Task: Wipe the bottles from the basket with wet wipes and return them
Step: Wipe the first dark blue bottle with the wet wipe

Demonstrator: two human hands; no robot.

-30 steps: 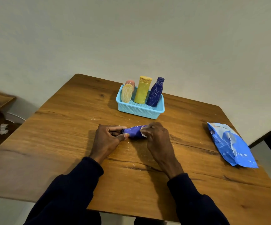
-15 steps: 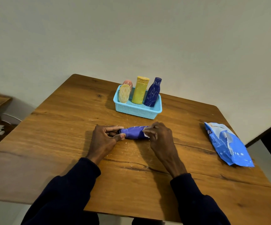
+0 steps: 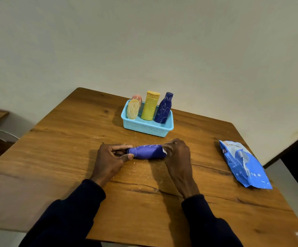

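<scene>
Single head-worn view, forward and down over table [image 3: 59, 157].

No legible txt anywhere. The flat blue plastic wet-wipe pack [image 3: 244, 164] on the wooden bench [image 3: 69, 157] carried a small dark printed patch [image 3: 224, 151] near its far-left corner, w/ pale marks inside too small to read. A row of white dots [image 3: 253, 174] sat toward its near end. No brand or nos. could be made out.

The purple plastic bottle [image 3: 147, 152] lying on its side, plus the dark-blue plastic bottle [image 3: 163, 110] and cream oval bottle [image 3: 133, 109] in the light-blue mesh basket [image 3: 144, 130], bore only white scribbled lines, not letters. The yellow plastic bottle [image 3: 150, 108] showed faint scribbles at its top, no wording.
</scene>
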